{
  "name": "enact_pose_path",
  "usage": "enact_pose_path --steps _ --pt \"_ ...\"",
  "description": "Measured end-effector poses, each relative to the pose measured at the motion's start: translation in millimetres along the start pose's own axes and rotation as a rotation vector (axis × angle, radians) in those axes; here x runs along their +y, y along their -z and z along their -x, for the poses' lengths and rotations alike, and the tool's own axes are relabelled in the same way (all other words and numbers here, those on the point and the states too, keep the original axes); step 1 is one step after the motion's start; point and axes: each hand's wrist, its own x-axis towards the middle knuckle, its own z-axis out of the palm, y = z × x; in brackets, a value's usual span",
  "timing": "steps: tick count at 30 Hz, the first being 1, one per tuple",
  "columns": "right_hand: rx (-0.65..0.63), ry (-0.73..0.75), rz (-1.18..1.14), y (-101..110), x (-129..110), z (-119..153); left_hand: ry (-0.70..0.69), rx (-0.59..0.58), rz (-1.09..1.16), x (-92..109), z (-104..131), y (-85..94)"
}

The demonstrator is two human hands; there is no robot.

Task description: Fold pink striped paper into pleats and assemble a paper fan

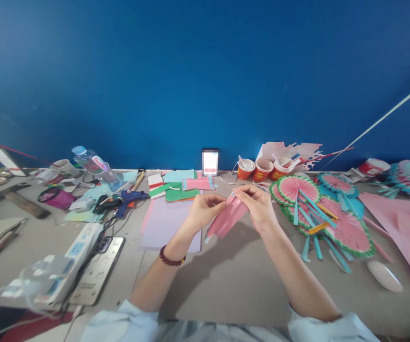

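Note:
A pink strip of folded paper (229, 219) with pale blue ends is held above the middle of the table, tilted. My left hand (205, 212) pinches its left edge between thumb and fingers. At its upper right end my right hand (257, 205) grips it the same way. A beaded bracelet (172, 257) circles my left wrist. Behind my hands lies another pink and blue pleated piece (199, 184) on green paper (179, 193). Lilac sheets (169, 225) rest to the left of my left hand.
Pleated watermelon-patterned paper fans (350, 232) and a white computer mouse (385, 276) lie at right. Red paper cups (262, 169) line the wall. To the left are a blue glue gun (128, 202), a phone (100, 270), a power strip (72, 259) and a tilted bottle (98, 166).

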Motion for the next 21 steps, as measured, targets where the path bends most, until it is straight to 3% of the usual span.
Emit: enact_pose_path --steps 6,9,12,16,21 --pt "-0.149 -0.097 -0.040 2 -3 -3 0.038 0.030 0.005 -1 -2 0.6" --pt "-0.271 -0.099 0.014 5 -7 -4 -0.029 0.085 -0.085 4 0 1.0" --pt "-0.338 0.010 0.102 9 -10 -4 -0.219 0.157 -0.280 10 8 1.4" --pt "-0.316 0.207 0.261 14 -13 0 -0.451 0.186 -0.516 20 21 -0.5" --pt "-0.325 0.370 0.185 19 -22 2 -0.541 0.190 -0.621 28 27 3.0"
